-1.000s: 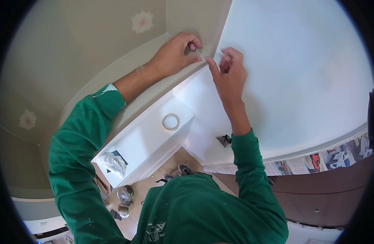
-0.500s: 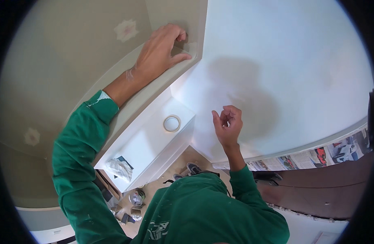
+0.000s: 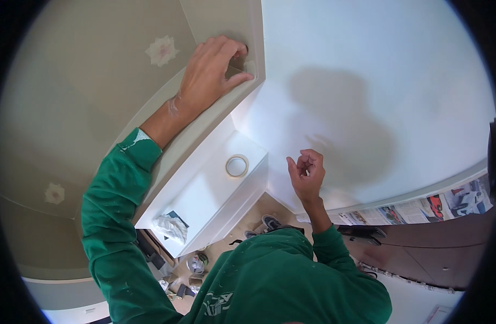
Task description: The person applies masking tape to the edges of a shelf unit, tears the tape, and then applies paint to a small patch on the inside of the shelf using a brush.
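Observation:
My left hand point(image 3: 211, 70) rests in the inner corner of a beige wall recess point(image 3: 110, 70). Its fingers bend against the recess's side wall, while the thumb stretches apart along the ledge point(image 3: 172, 135); I see nothing held. A whitish patch point(image 3: 250, 67) shows on the side wall beside the fingertips. My right hand point(image 3: 308, 175) hovers before the white wall point(image 3: 420, 81), touching nothing, its fingers loosely curled and the thumb apart. Below the ledge, a roll of masking tape point(image 3: 228, 166) lies on a white shelf point(image 3: 207, 186), between my two hands.
A crumpled white cloth or plastic point(image 3: 171, 229) sits over a dark flat piece on the shelf's near end. Pale filler patches point(image 3: 162, 51) mark the recess wall. Newspaper pages point(image 3: 410, 212) cover an edge at right above a brown surface point(image 3: 437, 256). Clutter point(image 3: 196, 264) lies on the floor.
The view has shifted a little, so the shelf and tape appear lower and farther right. My left hand stays in the recess corner. My right hand remains raised, loosely curled.

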The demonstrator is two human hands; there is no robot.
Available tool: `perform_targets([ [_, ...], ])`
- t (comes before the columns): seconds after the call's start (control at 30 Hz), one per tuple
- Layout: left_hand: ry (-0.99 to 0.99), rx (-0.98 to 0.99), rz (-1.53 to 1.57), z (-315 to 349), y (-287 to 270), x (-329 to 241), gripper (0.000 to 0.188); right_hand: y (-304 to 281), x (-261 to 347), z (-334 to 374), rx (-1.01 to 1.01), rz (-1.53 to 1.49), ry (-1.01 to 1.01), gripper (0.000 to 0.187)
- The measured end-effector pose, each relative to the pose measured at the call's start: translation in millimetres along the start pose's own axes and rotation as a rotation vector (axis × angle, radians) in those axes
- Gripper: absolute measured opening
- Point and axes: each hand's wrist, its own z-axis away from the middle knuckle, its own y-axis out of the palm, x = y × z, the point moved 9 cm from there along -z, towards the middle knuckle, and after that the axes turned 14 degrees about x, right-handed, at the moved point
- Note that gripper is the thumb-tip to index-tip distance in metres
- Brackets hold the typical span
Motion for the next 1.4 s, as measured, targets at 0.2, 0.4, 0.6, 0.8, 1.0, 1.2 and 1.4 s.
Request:
perform_targets([
  [0.2, 0.005, 0.027, -0.052, -3, 2, -2, 0.045, 2, -7, 4, 0.028, 0.023, 0.039, 0.043],
  [0.4, 0.016, 0.023, -0.071, -4, 2, -3, 0.044, -1, -14, 7, 0.021, -0.005, 0.049, 0.045],
  [0.6, 0.019, 0.026, -0.081, -4, 3, -2, 0.044, -5, -16, 8, 0.008, 0.018, 0.047, 0.045],
  [0.8, 0.007, -0.006, -0.083, -2, 1, 0, 0.044, -7, -19, 8, -0.022, 0.017, 0.034, 0.046],
  [1.0, -0.014, 0.020, -0.072, -1, 3, 4, 0.043, -9, -22, 12, -0.015, 0.034, 0.056, 0.045],
  [1.2, -0.052, 0.003, -0.009, -1, -1, 13, 0.046, -8, -21, 14, 0.009, 0.030, 0.096, 0.044],
  [1.4, -0.234, 0.174, 0.074, -23, -13, 27, 0.046, -10, -20, 14, 0.011, 0.033, 0.110, 0.043],
])
